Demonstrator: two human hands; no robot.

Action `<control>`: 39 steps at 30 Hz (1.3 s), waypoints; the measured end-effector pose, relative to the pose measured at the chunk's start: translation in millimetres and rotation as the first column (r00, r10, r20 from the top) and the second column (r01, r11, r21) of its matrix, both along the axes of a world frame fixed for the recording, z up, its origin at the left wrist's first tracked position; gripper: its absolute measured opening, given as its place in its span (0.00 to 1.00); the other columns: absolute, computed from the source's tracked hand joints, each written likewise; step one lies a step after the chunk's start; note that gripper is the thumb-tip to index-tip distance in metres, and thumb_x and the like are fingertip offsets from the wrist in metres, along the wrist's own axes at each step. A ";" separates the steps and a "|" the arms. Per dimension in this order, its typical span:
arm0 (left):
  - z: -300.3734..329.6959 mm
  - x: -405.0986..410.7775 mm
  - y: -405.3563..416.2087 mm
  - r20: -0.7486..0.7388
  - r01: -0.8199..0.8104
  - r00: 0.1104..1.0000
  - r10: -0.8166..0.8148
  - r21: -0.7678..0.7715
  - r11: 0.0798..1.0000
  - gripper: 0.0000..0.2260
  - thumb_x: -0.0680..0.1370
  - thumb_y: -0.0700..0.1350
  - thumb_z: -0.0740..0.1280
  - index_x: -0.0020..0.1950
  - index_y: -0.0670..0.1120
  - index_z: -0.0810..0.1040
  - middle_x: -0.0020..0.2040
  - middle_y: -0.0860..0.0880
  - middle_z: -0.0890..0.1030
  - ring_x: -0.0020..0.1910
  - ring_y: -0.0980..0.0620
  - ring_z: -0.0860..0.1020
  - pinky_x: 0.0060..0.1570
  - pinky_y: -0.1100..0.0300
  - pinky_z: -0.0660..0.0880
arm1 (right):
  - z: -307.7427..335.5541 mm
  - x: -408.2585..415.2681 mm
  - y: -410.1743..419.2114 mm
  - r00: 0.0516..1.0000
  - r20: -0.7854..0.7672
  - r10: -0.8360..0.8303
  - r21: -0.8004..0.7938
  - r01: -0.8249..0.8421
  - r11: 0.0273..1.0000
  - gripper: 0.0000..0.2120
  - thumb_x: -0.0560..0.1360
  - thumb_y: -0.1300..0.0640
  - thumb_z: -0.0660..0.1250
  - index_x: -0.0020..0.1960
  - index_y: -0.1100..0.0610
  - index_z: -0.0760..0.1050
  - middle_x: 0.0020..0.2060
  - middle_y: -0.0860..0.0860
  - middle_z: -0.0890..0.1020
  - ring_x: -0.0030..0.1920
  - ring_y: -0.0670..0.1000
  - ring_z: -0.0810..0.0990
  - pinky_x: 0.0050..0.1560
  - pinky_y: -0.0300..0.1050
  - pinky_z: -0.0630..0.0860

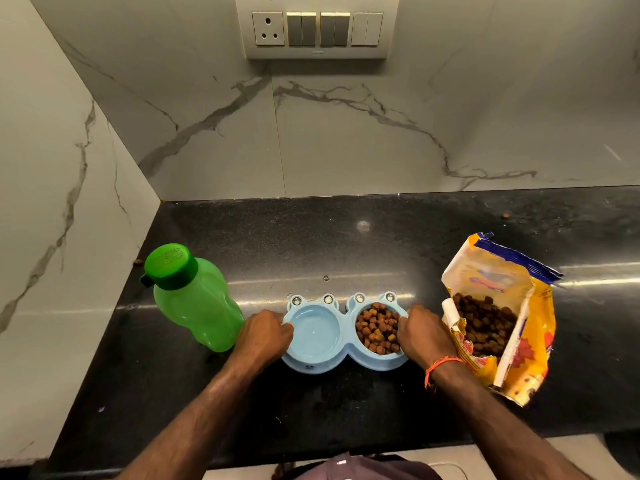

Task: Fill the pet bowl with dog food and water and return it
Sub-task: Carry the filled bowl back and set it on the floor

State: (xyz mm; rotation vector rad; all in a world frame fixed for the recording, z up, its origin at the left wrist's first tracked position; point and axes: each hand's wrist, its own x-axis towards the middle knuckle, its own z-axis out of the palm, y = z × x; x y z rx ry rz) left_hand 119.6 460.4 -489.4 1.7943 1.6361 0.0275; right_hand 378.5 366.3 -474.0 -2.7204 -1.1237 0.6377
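Nearest the front edge of the black speckled tabletop [346, 237], two bare forearms reach forward, the right one wearing an orange thread band [441, 367] at the wrist. The left hand [265, 336] is curled over the left end of the pet bowl [341, 356], fingers hooked on its rim, and the right hand [424, 336] grips the right end the same way, fingers over the rim of the food side. The pet bowl is a pale blue plastic double dish standing flat on the tabletop, about midway along it and nearer the front edge than the back wall; its far rim carries four small round knobs like pairs of frog eyes. Its left well looks smooth and pale, and whether it holds water cannot be told; its right well is filled with brown dog food [377, 327]. Just beside the left hand a green bottle [195, 308] with a darker green cap stands upright, toward the left edge. Near the right hand an opened yellow and blue food bag [533, 344] lies with kibble showing in its mouth. Farther back, a few stray kibbles lie near the marble wall, which bears a switch panel [317, 27].
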 end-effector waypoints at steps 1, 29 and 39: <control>1.1 0.2 -1.2 0.002 -0.008 1.000 0.008 0.005 1.000 0.11 0.77 0.46 0.64 0.42 0.43 0.83 0.36 0.48 0.83 0.38 0.46 0.82 0.34 0.56 0.72 | 0.2 0.0 0.0 1.000 -0.001 -0.001 0.005 0.001 1.000 0.12 0.81 0.58 0.60 0.60 0.62 0.76 0.59 0.60 0.82 0.59 0.60 0.80 0.54 0.46 0.75; 12.6 -19.8 -3.9 0.345 -0.220 0.904 0.251 -0.128 0.967 0.21 0.62 0.47 0.70 0.53 0.57 0.89 0.36 0.55 0.88 0.38 0.51 0.87 0.39 0.45 0.86 | 27.9 -11.9 -9.3 0.982 0.160 0.103 0.127 -0.124 0.984 0.11 0.80 0.53 0.62 0.53 0.58 0.79 0.50 0.58 0.83 0.52 0.59 0.81 0.48 0.46 0.74; 66.2 -51.1 -34.7 0.417 -0.234 0.874 0.252 -0.095 0.968 0.15 0.66 0.45 0.71 0.48 0.60 0.88 0.37 0.54 0.88 0.39 0.50 0.88 0.42 0.44 0.86 | 65.0 -28.8 -21.6 0.987 0.098 0.124 0.290 -0.147 0.946 0.09 0.80 0.53 0.63 0.55 0.56 0.78 0.51 0.55 0.80 0.48 0.53 0.76 0.47 0.46 0.72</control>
